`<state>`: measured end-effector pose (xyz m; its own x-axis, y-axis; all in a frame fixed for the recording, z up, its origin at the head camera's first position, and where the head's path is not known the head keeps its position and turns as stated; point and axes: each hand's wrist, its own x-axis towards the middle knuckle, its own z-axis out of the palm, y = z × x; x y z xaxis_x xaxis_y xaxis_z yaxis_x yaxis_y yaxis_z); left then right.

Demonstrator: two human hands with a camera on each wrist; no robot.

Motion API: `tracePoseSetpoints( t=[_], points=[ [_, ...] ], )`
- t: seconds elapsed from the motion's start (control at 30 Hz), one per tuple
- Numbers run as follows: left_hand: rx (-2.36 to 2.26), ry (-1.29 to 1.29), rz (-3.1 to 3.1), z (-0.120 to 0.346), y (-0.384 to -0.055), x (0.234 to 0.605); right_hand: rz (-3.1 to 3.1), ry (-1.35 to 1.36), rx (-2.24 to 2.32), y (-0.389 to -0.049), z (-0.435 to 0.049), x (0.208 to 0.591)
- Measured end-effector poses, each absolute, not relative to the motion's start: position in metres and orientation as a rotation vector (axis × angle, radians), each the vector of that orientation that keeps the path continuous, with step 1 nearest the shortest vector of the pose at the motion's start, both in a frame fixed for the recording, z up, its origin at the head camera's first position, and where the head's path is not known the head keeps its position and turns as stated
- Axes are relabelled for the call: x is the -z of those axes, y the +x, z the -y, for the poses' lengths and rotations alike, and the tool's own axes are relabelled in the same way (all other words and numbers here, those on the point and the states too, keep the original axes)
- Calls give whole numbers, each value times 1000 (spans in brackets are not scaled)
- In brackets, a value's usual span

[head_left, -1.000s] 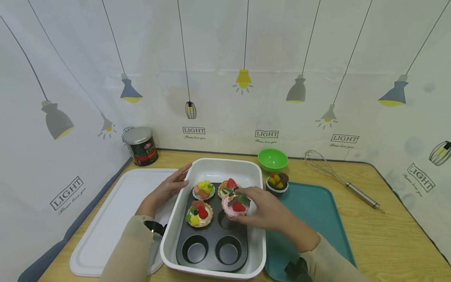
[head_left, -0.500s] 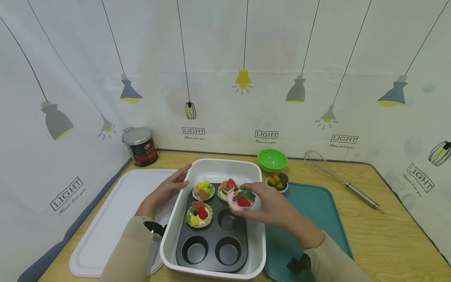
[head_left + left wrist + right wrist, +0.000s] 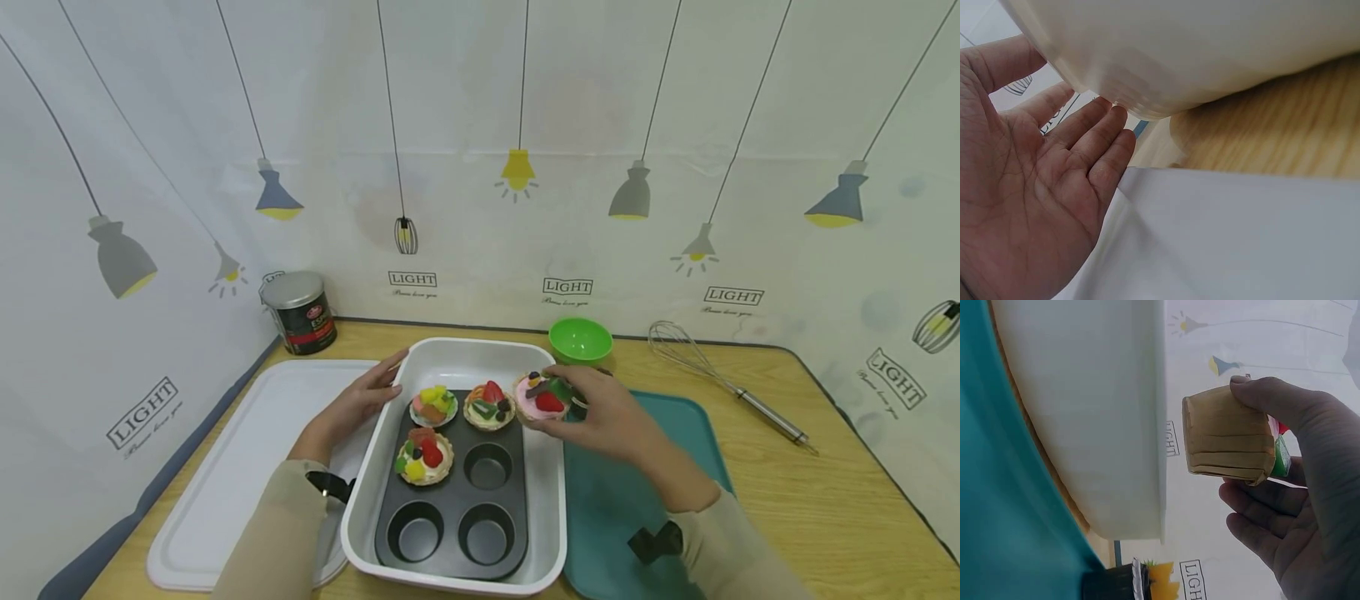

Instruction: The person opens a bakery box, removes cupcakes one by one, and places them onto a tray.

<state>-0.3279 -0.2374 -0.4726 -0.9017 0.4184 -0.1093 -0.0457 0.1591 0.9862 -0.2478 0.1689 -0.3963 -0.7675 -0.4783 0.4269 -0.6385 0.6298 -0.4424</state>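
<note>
Two hands, well apart. Right hand [image 3: 600, 412]: pinching pink-topped tart [image 3: 537, 402] between thumb and fingers, raised above right edge of white tub [image 3: 545, 517]. Left hand [image 3: 358, 404]: fingers extended, touching tub's left edge. Within tub, muffin pan [image 3: 452, 500]: three tarts [image 3: 424, 456] in far-left, far-right, middle-left cups. Green bowl [image 3: 581, 340] near desk's [image 3: 817, 517] far edge; can [image 3: 303, 315], far left corner.

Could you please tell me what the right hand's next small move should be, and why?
Probably carry the pink tart onward and lower it onto the teal tray: the right hand has moved it from above the muffin tin to the right edge of the white pan, beside that tray.
</note>
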Motion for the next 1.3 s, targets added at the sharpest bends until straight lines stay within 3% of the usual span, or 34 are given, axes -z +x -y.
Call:
tracePoseSetpoints(
  t=[0.47, 1.3],
  points=[
    [-1803, 400, -2069, 237, -330, 475, 2590, 869, -892, -261, -207, 388],
    [-1793, 379, -2078, 238, -329, 474, 2736, 548, -914, -279, -296, 385]
  ],
)
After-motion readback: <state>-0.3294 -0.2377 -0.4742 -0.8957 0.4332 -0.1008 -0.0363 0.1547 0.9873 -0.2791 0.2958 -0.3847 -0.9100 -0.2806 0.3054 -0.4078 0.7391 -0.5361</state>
